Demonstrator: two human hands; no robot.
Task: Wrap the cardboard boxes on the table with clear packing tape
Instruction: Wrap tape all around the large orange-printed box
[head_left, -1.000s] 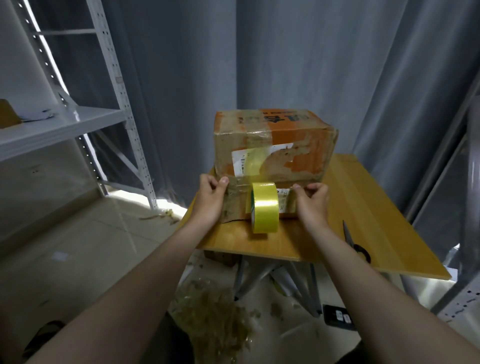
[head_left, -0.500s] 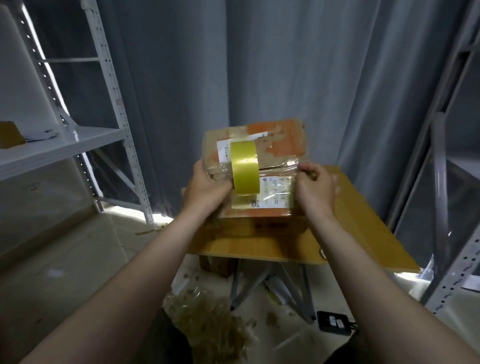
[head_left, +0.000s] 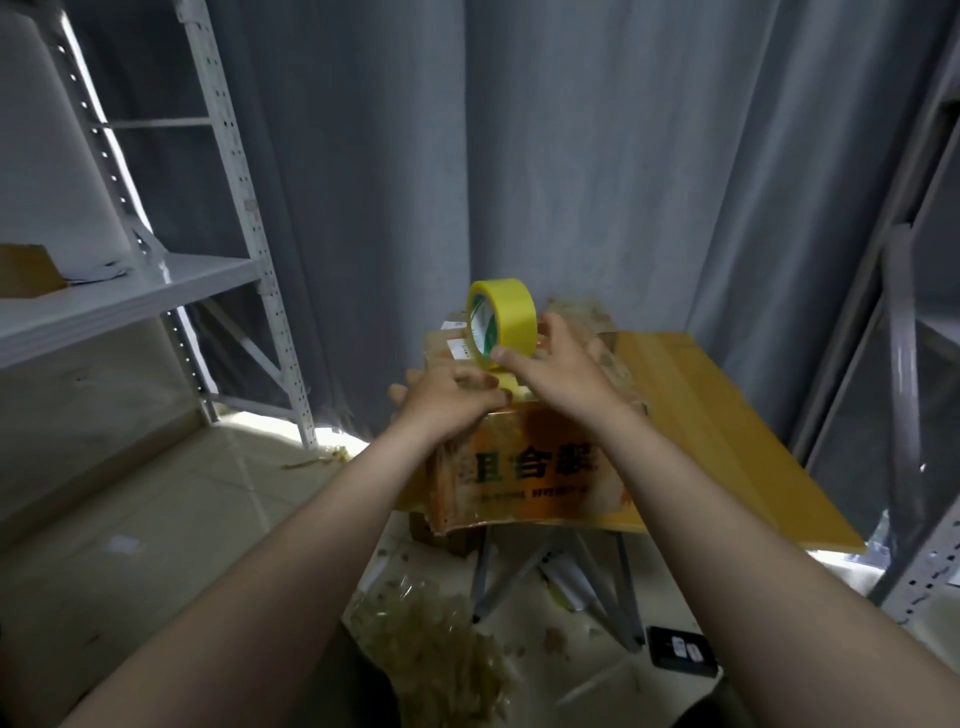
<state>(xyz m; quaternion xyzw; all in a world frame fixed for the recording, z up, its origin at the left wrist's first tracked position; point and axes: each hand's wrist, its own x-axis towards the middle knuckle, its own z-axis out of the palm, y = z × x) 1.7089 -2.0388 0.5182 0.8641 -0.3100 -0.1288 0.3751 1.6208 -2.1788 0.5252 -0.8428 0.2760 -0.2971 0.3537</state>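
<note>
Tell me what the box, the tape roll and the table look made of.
Box: worn cardboard, creased and scuffed, shiny where film covers it.
Tape roll: glossy yellowish plastic film, likely on a paper core.
Table: smooth yellow wood or laminate; board seams show.

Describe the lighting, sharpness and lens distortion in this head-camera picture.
Head view: dim overall, brightest where daylight spills under the curtain onto the floor; the wide lens tilts the shelf upright off vertical; the tape roll looks fairly crisp, the print on the cardboard box soft.
</note>
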